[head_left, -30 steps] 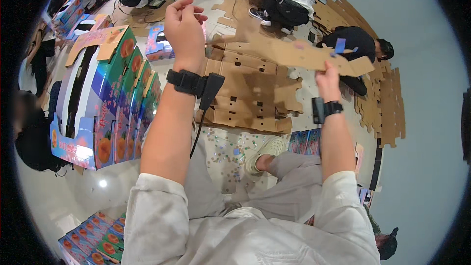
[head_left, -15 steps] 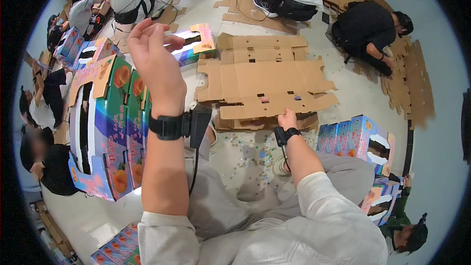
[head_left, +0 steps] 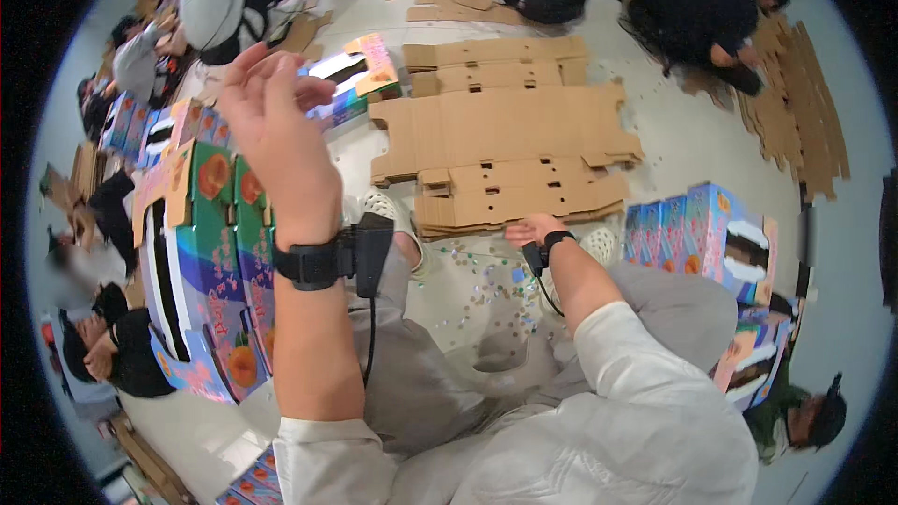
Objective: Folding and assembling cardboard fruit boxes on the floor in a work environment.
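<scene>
My left hand (head_left: 271,117) is raised high, fingers apart, holding nothing; a black wrist device (head_left: 323,262) with a cable sits on that forearm. Beneath it stands a row of colourful printed boxes (head_left: 210,262) with fruit pictures. My right hand (head_left: 535,228) reaches low and rests on the front edge of a stack of flat brown cardboard blanks (head_left: 505,159) on the floor; its fingers lie flat, gripping nothing that I can see. A black band (head_left: 554,241) circles that wrist.
More printed boxes (head_left: 702,234) stand at my right. Small scraps (head_left: 486,281) litter the floor between my legs. Other people sit and crouch around: one at top left (head_left: 220,0), one at top right (head_left: 697,9), others at left. Cardboard sheets (head_left: 809,103) lie at far right.
A second ago my right hand held a cardboard blank up in the air; it has since come down and now rests on the stack. My view has tilted downward. The left hand stays raised.
</scene>
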